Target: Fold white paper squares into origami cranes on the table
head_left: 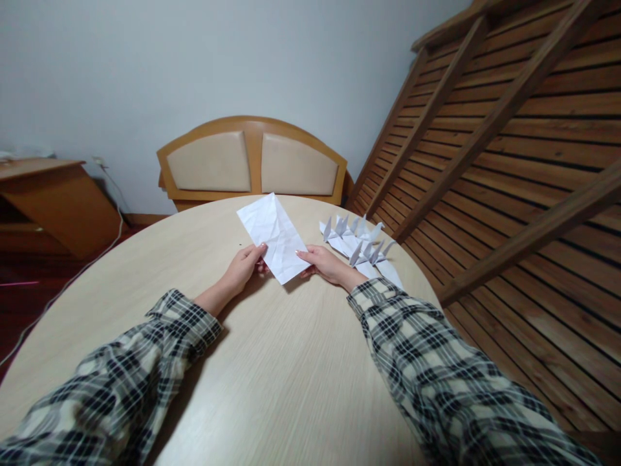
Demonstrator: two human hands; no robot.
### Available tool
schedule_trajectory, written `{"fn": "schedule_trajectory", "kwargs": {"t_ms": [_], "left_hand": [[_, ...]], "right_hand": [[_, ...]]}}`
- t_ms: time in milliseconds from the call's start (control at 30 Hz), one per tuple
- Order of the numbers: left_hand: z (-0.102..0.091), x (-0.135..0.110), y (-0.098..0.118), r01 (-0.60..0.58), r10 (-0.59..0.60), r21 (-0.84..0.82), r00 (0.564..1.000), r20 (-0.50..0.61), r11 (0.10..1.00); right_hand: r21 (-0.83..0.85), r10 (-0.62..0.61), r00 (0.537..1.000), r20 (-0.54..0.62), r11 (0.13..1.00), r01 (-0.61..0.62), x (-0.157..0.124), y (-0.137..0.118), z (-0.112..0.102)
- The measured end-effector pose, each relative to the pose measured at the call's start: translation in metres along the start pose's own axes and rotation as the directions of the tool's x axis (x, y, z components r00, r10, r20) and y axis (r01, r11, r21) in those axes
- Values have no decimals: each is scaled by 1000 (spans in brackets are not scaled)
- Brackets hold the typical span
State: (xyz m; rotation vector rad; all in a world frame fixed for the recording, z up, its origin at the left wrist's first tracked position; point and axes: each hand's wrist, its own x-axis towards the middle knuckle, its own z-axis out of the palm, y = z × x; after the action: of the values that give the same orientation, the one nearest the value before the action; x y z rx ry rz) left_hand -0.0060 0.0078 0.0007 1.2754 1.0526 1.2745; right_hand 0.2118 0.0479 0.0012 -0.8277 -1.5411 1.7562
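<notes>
A white sheet of paper (275, 234), marked with several creases, is held tilted over the table between both hands. My left hand (245, 266) pinches its left edge, thumb on top and fingers underneath. On the opposite side, my right hand (324, 262) grips the edge near the lower right corner, its thumb also on top. Several folded white paper cranes (347, 238) stand in a cluster just beyond and to the right of my right hand. The fingertips beneath the paper are partly hidden.
The round light wood table (272, 375) spreads under both arms. Behind it stands a wooden headboard (255, 155) with cream panels against the wall. A slatted wooden frame (524, 155) leans along the right. At the left are a wooden desk (53, 200) and a white cable (104, 249).
</notes>
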Motion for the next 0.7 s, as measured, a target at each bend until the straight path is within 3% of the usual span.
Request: {"fn": "schedule_trajectory", "kwargs": {"t_ms": [233,433,700], "left_hand": [[-3,2,-3,40,-41,-131,999,-6,991],[-1,5,-3,70,-79,-114,994,-78,991],[0,8,3,113,-155,-226,972,-175,967]], "right_hand": [[-119,35,998,53,992,-29,-1,-2,-3],[55,-28,998,-62,998,31,1,0,-2],[180,-10,997,-76,983,23,-2,-6,1]]}}
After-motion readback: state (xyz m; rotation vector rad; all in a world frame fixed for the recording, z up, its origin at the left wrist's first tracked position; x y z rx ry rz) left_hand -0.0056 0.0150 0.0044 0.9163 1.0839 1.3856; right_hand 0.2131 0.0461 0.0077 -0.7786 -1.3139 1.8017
